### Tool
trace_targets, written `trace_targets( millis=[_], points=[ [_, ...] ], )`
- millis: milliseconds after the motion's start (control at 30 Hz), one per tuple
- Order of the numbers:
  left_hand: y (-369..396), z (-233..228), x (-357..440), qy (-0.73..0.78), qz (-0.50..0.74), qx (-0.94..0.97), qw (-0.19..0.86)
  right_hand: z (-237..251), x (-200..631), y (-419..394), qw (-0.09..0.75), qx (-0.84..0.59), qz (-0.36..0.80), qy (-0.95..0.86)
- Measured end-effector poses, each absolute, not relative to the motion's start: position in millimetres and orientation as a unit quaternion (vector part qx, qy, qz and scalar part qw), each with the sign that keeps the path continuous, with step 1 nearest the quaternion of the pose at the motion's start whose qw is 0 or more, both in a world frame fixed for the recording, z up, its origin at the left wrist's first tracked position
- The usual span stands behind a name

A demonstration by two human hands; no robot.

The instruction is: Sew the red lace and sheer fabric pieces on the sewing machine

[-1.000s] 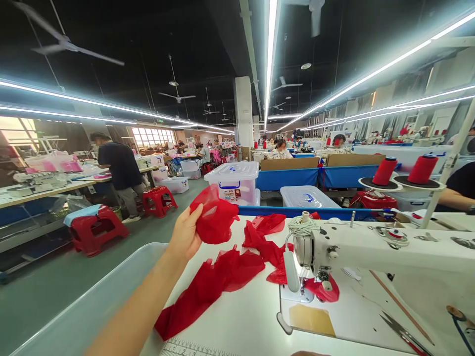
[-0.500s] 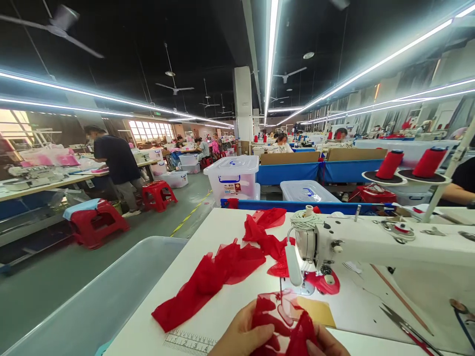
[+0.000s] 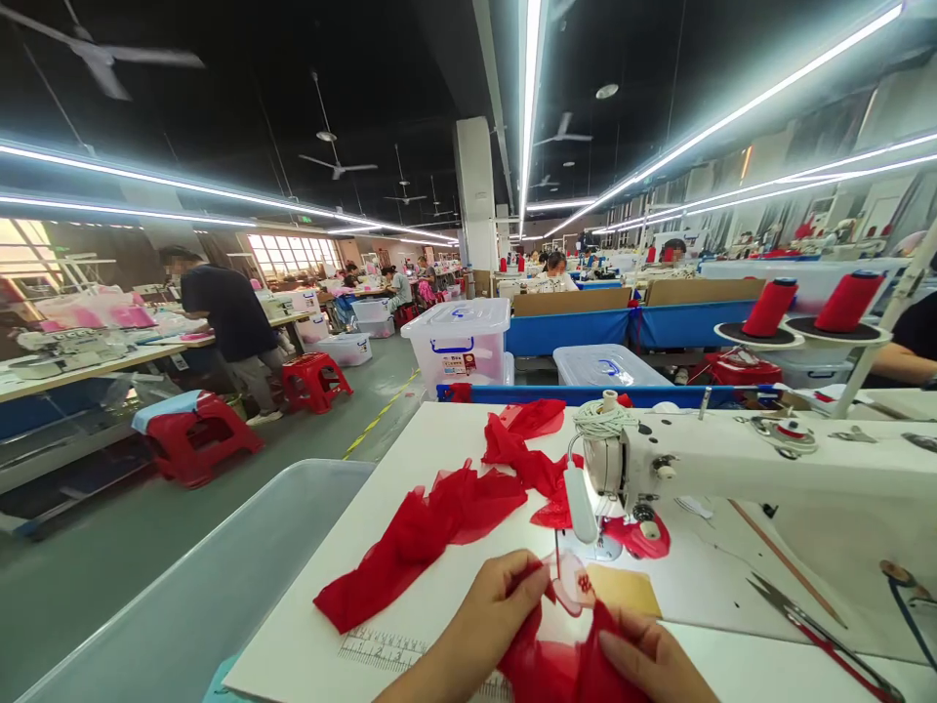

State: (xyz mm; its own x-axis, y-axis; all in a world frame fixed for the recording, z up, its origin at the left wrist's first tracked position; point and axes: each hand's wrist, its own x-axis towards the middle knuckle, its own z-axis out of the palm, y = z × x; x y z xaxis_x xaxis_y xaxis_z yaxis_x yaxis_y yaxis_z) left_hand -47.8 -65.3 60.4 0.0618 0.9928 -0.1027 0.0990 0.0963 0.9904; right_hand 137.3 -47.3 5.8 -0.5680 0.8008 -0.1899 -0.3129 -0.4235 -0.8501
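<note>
Long strip lights (image 3: 527, 107) run down the dark ceiling of a wide sewing hall, with ceiling fans (image 3: 337, 166) between them and a white pillar (image 3: 474, 200) in the middle. Rows of workbenches recede on both sides; a person in a dark shirt (image 3: 224, 317) bends over the left bench beside red plastic stools (image 3: 197, 439), and others sit further back. Clear plastic storage boxes with blue handles (image 3: 458, 342) stand on the grey floor beyond the far edge of the white tabletop (image 3: 395, 508). A large translucent bin (image 3: 197, 586) sits against the tabletop's left edge. A white sewing machine (image 3: 732, 469) spans the right half of the tabletop, with two red thread cones (image 3: 809, 305) on a stand behind it. A strip of sheer red fabric (image 3: 431, 522) trails from the far edge toward the near left corner. At the near edge, the left hand (image 3: 487, 620) and right hand (image 3: 648, 659) each pinch a smaller piece of red mesh fabric (image 3: 563, 654), which lies just in front of the needle. Scissors (image 3: 805, 625) rest near the right edge.
</note>
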Motion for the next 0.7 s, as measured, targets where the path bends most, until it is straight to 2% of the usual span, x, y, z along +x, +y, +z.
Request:
trace_targets(
  millis=[167,367,567,700],
  points=[
    [-46,44,-42,0.516,0.454,0.420,0.592,19,147,-41,0.407,-0.385,0.741,-0.372],
    [-36,37,-38,0.493,0.424,0.396,0.648,16,157,-36,0.427,-0.425,0.687,-0.406],
    [-31,53,-38,0.475,0.312,0.425,0.704,31,167,-40,0.347,-0.400,0.703,-0.475],
    [-35,60,-31,0.391,0.160,0.452,0.786,38,181,-37,0.274,-0.347,0.770,-0.459]
  ],
)
